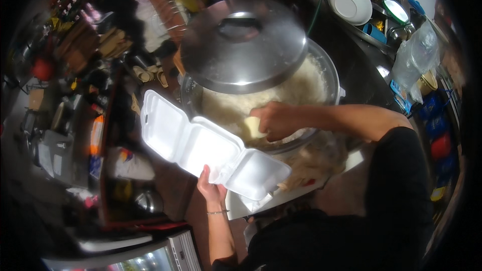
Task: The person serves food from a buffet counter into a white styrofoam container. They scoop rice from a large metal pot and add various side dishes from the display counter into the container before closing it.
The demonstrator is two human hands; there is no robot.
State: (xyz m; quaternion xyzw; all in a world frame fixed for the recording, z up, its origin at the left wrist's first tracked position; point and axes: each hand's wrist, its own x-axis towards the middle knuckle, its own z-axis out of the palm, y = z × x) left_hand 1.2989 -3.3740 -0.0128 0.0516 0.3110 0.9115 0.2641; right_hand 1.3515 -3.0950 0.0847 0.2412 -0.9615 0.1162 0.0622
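Observation:
My left hand [211, 188] holds white foam takeout containers [211, 146], opened out, by their lower edge with the thumb on top. A large metal pot [334, 79] of white rice [316, 79] lies before me. Its domed metal lid [241, 60] with a top handle covers the far part of the pot, leaving the near part uncovered. Down in the pot, my right hand [276, 122] is closed on a pale yellow scoop or cup [254, 126] at the rice. The containers are left of that hand and overlap the pot's near left rim.
Below the pot, a white tray or board [241, 210] bears a blurred pale heap [316, 158]. At the upper right are a white bowl [349, 3], a blue cup [374, 32] and a clear plastic bag [416, 56]. Crowded shelves stand at left, a glass-fronted cabinet [150, 259] at lower left.

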